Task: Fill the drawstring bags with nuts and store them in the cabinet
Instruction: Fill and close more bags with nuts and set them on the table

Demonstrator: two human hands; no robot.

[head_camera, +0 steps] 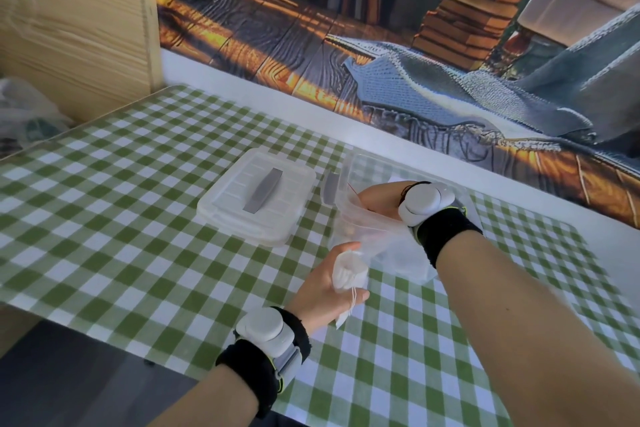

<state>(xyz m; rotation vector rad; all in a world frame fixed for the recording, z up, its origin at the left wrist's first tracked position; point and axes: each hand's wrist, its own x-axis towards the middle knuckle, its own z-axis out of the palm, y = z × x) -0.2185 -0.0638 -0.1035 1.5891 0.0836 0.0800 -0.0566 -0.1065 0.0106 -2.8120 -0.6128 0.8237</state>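
Fingers [346,248] of the left hand [322,288] curl round a white drawstring bag [348,270], its cord hanging toward the table [138,218]. The right hand [381,199] reaches into a clear plastic bag [367,236] holding nuts [349,229]; its fingers are hidden, so their state cannot be told. The drawstring bag lies just beside the clear bag, on the person's side. An open container [408,267] sits beneath, with a lidded container [256,198] beside it.

Bright, even daylight, soft shadows, slight motion blur throughout, wide-angle bending at the edges.
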